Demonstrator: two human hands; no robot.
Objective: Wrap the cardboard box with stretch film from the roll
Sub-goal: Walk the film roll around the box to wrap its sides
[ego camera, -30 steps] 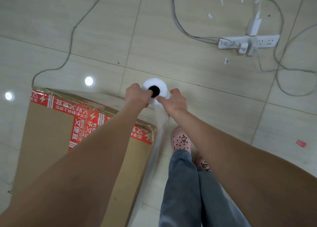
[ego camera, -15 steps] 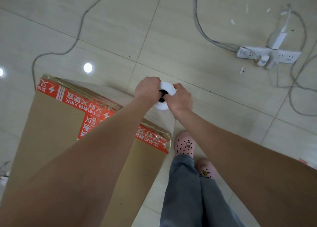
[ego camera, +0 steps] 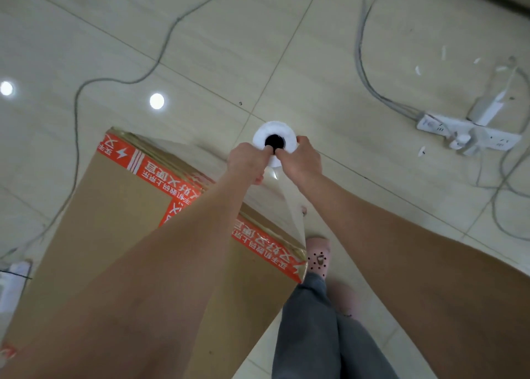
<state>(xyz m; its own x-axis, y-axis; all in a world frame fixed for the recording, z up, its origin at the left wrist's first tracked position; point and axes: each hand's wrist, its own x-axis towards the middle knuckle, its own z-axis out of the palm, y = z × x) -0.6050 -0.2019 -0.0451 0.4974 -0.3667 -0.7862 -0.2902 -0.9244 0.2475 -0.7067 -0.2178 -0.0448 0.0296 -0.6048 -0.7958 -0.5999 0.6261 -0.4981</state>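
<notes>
you hold the roll [ego camera: 275,127] upright just past the far edge of the box [ego camera: 114,206], left hand [ego camera: 248,160] and right hand [ego camera: 301,160] each curled on its top rim, fingertips hooked at the core. film [ego camera: 289,200] runs down to the box's corner by your leg. pull it taut, overlap each pass, and mind the cable [ego camera: 75,126] underfoot.

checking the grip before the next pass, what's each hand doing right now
left hand: grips the film roll, fingertip at its core.
right hand: grips the same roll from the other side.
</notes>
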